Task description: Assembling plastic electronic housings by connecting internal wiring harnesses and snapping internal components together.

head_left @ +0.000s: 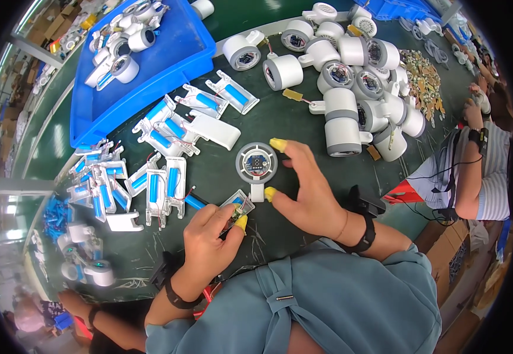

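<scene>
Yellow covers sit on the thumb and forefinger tips of both hands. My left hand (209, 239) is closed, pinching a small circuit board (237, 213) at a pale handle shell (246, 202). A blue cylindrical battery (195, 202) shows beside its knuckles. Right of that, a round white-and-grey fan head (256, 163) lies face up, showing a blue circuit board inside, with its short white neck (257, 192) toward me. My right hand (315, 197) is open, thumb and forefinger spread at the fan head's right side. Whether its fingertips touch the fan is unclear.
Several handle shells with blue batteries (174, 180) lie left. A blue bin (144, 97) with fan parts stands behind them. White fan heads (345, 127) are heaped at the right, beside small yellowish boards (424, 82). Co-workers' arms (469, 177) show at right and lower left.
</scene>
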A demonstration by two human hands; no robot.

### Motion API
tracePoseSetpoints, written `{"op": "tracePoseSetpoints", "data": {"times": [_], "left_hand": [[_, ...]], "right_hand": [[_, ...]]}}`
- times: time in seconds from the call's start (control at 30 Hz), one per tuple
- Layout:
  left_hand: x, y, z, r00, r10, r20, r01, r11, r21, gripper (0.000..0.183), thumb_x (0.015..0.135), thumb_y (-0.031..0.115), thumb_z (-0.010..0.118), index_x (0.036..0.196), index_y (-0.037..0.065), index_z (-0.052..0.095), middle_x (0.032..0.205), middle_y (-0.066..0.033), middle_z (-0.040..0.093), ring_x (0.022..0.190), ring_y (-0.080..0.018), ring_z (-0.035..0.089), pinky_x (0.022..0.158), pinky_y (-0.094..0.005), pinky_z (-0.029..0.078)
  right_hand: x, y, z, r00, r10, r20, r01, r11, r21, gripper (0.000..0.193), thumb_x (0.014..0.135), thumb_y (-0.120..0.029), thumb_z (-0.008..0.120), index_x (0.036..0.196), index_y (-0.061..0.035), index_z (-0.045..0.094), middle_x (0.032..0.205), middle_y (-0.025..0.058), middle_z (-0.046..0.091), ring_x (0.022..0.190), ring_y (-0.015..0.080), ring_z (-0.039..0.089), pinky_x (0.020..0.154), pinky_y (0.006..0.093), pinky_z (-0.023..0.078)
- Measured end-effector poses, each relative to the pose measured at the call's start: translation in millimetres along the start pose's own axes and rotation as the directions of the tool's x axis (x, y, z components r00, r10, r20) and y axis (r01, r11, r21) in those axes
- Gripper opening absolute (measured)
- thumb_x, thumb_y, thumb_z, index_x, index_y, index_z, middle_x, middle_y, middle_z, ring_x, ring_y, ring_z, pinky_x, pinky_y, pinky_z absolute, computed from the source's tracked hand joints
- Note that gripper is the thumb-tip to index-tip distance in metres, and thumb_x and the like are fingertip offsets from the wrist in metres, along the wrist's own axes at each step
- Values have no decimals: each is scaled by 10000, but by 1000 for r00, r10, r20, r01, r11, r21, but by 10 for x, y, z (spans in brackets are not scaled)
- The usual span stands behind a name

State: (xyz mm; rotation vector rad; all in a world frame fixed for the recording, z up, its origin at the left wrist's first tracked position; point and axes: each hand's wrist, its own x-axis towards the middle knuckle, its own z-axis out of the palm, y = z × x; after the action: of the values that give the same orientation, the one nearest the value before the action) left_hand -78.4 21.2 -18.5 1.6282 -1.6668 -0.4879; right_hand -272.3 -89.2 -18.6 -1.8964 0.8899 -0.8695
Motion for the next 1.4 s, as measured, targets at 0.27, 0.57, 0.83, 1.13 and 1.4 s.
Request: {"op": "tracePoseSetpoints", "data": {"times": [0.27, 0.57, 0.83, 1.13, 1.4], "left_hand": [[-1, -2, 6, 1000, 4, 11, -4, 1000, -13, 335, 672, -10, 700, 1005, -18, 668, 712, -92, 551, 616, -218, 557, 554, -321, 472], [60, 63, -53, 993, -101, 67, 103, 994, -34, 319, 690, -7, 709, 1006, 10, 674, 713, -76, 546, 605, -186, 545, 547, -301, 459], [59, 60, -504, 865, -395, 309, 500, 721, -479, 207, 844, 23, 709, 1047, -8, 683, 851, 32, 600, 737, -25, 520, 632, -188, 395], [-400, 17, -2177, 773, -610, -176, 388, 674, -629, 315, 837, 241, 701, 1006, -24, 678, 734, -17, 632, 592, -69, 502, 572, -210, 390], [-677, -484, -3189, 731, -547, -407, 298, 793, -531, 402, 909, 292, 604, 1127, -45, 629, 930, -84, 667, 865, -164, 635, 798, -294, 507]], "right_hand": [[0, 81, 88, 999, 26, 26, -28, 998, 53, 721, 765, 8, 713, 1397, 2, 365, 1334, 168, 442, 1227, 286, 478, 1035, 363, 417], [-22, 110, 52, 999, 40, 34, -43, 996, 81, 681, 778, 13, 683, 1389, 6, 380, 1318, 163, 452, 1228, 275, 480, 1042, 364, 410], [1, 152, 97, 985, 158, 72, -173, 864, 473, 592, 878, -46, 618, 1423, -32, 386, 1370, 107, 476, 1299, 209, 451, 1105, 349, 327], [-27, 50, 20, 956, 240, 166, -291, 835, 468, 569, 908, -106, 571, 1431, -7, 372, 1368, 125, 485, 1313, 213, 440, 1106, 334, 305], [-19, 106, 26, 949, 256, 184, -312, 849, 426, 548, 905, -90, 581, 1413, -8, 394, 1321, 110, 502, 1258, 203, 471, 1064, 312, 342]]}}
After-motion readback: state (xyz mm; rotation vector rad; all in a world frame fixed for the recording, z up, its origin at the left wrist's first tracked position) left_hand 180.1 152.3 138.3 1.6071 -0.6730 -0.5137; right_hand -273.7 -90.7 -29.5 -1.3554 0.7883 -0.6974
